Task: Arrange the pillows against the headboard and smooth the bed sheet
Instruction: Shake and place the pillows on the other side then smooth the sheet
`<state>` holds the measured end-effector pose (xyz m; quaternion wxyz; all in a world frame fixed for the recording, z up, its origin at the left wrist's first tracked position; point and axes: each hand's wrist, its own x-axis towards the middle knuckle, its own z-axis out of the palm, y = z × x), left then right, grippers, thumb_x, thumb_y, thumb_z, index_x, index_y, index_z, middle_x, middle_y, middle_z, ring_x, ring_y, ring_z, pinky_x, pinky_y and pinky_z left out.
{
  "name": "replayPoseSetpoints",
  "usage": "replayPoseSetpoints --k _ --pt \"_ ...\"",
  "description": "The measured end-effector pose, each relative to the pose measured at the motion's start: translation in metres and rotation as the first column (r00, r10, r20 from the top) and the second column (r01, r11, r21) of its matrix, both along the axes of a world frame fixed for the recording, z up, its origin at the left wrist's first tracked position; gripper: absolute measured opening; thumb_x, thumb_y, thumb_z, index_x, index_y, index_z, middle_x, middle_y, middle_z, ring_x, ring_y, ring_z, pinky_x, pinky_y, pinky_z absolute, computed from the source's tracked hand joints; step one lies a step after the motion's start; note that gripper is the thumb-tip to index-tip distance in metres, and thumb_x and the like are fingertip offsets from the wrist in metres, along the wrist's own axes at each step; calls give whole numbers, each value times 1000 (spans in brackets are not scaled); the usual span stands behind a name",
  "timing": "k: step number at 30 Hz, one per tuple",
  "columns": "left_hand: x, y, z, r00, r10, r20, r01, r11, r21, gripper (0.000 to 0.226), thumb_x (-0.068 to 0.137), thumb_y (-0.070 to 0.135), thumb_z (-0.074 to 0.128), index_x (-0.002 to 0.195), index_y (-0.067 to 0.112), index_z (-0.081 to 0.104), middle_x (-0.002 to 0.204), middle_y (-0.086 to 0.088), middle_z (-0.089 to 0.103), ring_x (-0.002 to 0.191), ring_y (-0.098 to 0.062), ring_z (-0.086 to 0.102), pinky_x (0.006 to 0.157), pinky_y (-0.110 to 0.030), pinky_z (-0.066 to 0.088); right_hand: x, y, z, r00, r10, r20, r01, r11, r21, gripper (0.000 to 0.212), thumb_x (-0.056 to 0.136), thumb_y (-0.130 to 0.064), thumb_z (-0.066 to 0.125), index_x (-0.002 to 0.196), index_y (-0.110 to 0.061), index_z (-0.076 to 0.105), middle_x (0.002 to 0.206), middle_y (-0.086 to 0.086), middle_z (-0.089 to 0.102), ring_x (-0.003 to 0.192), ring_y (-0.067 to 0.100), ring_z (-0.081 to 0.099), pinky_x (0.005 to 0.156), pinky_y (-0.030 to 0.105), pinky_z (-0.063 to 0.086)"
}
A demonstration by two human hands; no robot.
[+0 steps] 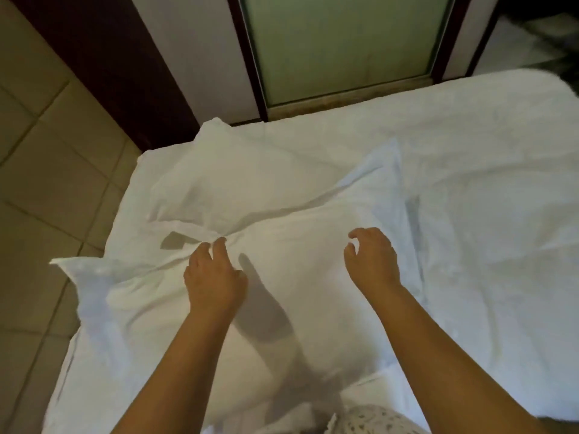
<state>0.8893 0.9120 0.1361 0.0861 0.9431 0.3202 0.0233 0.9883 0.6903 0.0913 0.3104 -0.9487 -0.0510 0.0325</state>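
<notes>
Near pillow (307,277) lay flat on the bed sheet (485,183), far pillow (244,177) touching just behind it. My left hand (214,274) pinched a fold at its far edge; right hand (372,261) hovered over it, loosely curled, empty.

Nothing legible is found in the head view: no text, label, brand mark, number or sign. The near pillow (297,277), the far pillow (235,177) and the bed sheet (485,183) show plain white fabric with no printing or tag. The patterned cloth (376,418) at the bottom edge carries small dark specks only, too blurred to read as characters.
</notes>
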Motion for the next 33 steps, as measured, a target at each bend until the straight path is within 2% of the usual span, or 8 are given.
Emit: replayPoseSetpoints --k 8,10,14,21,23,25,29,33 --pt "146 -82 -14 888 -452 -89 455 891 11 61 79 10 57 138 16 44 134 -16 47 121 -34 43 94 -42 39 36 -89 -85 852 -319 -416 399 909 120 29 93 -27 55 121 -17 56 124 11 55 107 28 58 93 40 49" --pt "182 -102 -25 816 -568 -106 573 820 14 58 76 6 57 133 13 49 128 -18 50 114 -37 47 88 -42 41 43 -104 -103 819 -338 -463 441 888 132 29 93 -22 56 121 -16 56 124 11 56 105 25 58 91 32 47" --pt "247 -145 -55 623 -758 -191 781 615 109 46 73 3 54 118 9 56 112 -13 54 98 -33 53 75 -37 38 62 -123 -135 742 -332 -582 474 874 106 41 89 -17 58 129 -19 50 129 8 50 97 21 57 83 29 48" --pt "302 -210 -124 167 -784 -598 986 142 90 47 91 17 49 135 13 37 139 -10 39 134 -26 31 112 -43 21 94 -117 -176 665 -207 -718 411 904 121 91 78 -54 68 149 -18 24 151 4 33 139 26 33 114 43 30" --pt "307 -210 -141 129 -740 -660 989 148 28 56 93 24 48 144 16 28 149 -9 32 145 -25 14 118 -46 6 102 -113 -185 652 -182 -736 370 924 99 96 78 -58 65 152 -22 15 155 4 26 142 27 28 116 46 26" --pt "306 -201 -150 116 -680 -724 980 196 -27 61 90 33 52 145 19 28 146 -7 37 143 -24 19 119 -45 0 108 -111 -192 611 -148 -777 301 952 55 94 80 -58 62 152 -24 11 155 3 27 142 27 29 117 46 23" --pt "290 -182 -149 78 -597 -798 976 208 -60 45 91 39 52 130 17 49 132 -6 52 127 -23 41 115 -40 12 108 -103 -189 568 -58 -821 278 953 124 69 72 -50 72 131 -27 45 128 4 57 120 27 54 106 44 39" --pt "272 -174 -139 101 -554 -827 960 272 -65 35 96 32 44 125 16 55 130 -6 56 125 -24 46 113 -40 18 101 -79 -169 566 -46 -823 191 979 77 42 82 -33 64 120 -17 55 118 7 62 110 26 60 94 34 49"
